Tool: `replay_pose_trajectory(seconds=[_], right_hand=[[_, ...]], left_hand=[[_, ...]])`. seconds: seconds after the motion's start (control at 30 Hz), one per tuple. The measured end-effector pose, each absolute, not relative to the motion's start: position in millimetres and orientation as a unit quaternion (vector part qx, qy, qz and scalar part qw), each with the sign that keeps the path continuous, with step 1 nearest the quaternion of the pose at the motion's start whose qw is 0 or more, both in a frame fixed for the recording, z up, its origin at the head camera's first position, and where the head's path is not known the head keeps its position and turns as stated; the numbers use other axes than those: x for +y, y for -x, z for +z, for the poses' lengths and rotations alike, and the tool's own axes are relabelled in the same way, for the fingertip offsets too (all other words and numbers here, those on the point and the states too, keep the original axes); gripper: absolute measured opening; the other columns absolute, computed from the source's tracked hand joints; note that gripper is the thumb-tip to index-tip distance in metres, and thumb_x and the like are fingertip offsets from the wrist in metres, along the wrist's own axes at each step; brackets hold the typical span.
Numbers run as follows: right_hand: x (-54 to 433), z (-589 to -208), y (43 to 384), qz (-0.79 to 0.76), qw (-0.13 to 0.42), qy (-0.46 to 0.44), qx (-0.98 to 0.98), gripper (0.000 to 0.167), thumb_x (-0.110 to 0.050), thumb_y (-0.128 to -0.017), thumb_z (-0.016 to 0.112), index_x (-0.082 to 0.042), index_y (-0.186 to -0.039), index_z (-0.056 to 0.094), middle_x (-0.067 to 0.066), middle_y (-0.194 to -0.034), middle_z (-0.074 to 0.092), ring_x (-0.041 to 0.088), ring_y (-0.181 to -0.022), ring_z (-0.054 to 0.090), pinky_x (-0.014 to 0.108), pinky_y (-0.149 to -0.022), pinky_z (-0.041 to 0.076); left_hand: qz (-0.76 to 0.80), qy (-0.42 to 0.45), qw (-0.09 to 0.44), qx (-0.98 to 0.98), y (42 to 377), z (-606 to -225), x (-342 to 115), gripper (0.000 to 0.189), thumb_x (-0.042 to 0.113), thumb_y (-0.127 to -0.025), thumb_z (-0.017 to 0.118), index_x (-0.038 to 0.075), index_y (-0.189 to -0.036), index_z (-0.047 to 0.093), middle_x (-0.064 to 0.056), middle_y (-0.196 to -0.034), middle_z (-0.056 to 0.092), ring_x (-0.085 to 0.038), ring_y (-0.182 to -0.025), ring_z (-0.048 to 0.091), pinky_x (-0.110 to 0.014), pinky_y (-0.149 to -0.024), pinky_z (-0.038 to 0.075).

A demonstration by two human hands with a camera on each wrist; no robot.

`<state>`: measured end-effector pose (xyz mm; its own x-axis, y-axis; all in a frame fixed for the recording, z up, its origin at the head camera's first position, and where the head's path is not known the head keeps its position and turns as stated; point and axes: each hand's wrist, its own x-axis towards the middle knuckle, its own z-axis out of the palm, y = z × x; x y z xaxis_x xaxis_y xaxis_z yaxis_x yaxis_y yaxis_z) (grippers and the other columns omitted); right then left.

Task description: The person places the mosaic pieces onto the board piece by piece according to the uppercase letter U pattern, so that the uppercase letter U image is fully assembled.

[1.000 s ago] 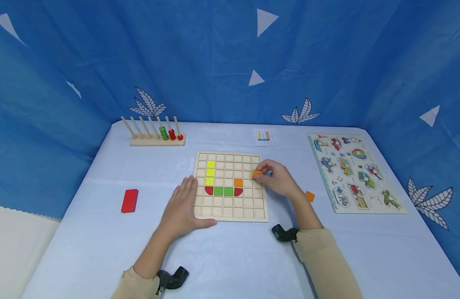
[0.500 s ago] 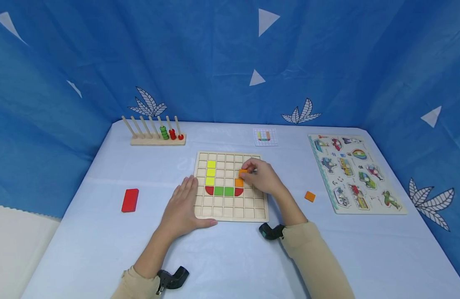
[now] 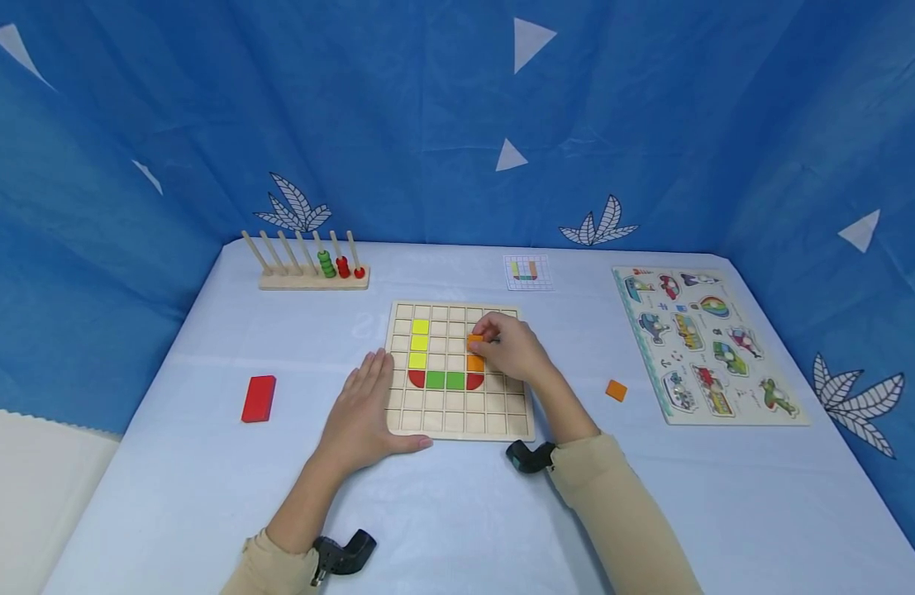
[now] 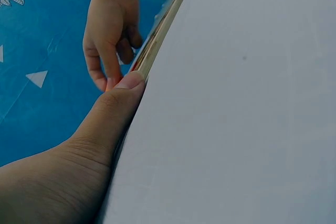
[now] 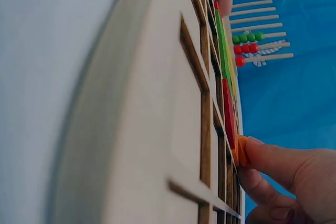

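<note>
A square wooden grid board [image 3: 454, 423] lies mid-table in the head view. In its cells sit three yellow tiles [image 3: 419, 342], two green tiles [image 3: 445, 381], two red rounded corner tiles [image 3: 416, 379] and one orange tile [image 3: 475, 363]. Between thumb and fingers my right hand [image 3: 511, 345] pinches a second orange square tile [image 5: 242, 150], tilted, right at the cell behind the placed orange one. My left hand [image 3: 360, 413] rests spread along the board's left edge, its thumb [image 4: 128, 81] at the near edge.
One loose orange tile [image 3: 617, 391] lies right of the board, a red block [image 3: 259, 399] to the left. Behind stand a bead-peg abacus [image 3: 313, 283] and a pattern card [image 3: 528, 273]. A picture puzzle board [image 3: 706, 343] lies at far right.
My right hand has carried the orange tile leftward from the board's right edge to the column above the placed orange tile. My left hand has stayed still.
</note>
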<state>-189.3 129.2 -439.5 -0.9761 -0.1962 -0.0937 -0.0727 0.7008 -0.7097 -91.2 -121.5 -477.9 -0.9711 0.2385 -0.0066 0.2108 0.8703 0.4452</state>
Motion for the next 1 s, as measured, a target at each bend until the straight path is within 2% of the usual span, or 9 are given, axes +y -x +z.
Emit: replay_pose_trajectory(seconds=[0.33,0.77,1.0], right_hand=[[129.4,-439.2,189.2,-0.365,0.08,0.079,0.924,0.012,-0.022,-0.09,0.073,-0.016,-0.098,0.066,0.001,-0.092,0.063,0.021,-0.088,0.057,0.035,-0.08,0.046],[129.9,-437.7,186.6,-0.335,0.072,0.079,0.936,0.013,-0.025,-0.09,0.074,-0.016,-0.1,0.078,-0.001,-0.102,0.066,0.02,-0.098,0.061,0.039,-0.092,0.052],[136.7,-432.9,182.3,-0.339,0.088,0.084,0.933,0.025,-0.028,-0.091,0.073,-0.017,-0.114,0.072,-0.001,-0.102,0.063,0.021,-0.098,0.056,0.038,-0.09,0.049]], left_hand=[[0.226,-0.123,0.025,0.966,91.7,-477.0,-121.2,0.139,0.082,-0.06,0.072,0.002,-0.158,0.015,-0.014,-0.167,0.012,-0.03,-0.156,0.007,-0.053,-0.125,0.015],[0.23,-0.119,0.028,0.965,91.6,-476.4,-121.5,0.139,0.08,-0.06,0.074,0.003,-0.158,0.015,-0.013,-0.167,0.012,-0.03,-0.156,0.007,-0.053,-0.125,0.015],[0.23,-0.118,0.029,0.966,91.2,-476.5,-122.2,0.139,0.08,-0.06,0.074,0.003,-0.159,0.014,-0.013,-0.167,0.012,-0.03,-0.156,0.007,-0.053,-0.125,0.015]])
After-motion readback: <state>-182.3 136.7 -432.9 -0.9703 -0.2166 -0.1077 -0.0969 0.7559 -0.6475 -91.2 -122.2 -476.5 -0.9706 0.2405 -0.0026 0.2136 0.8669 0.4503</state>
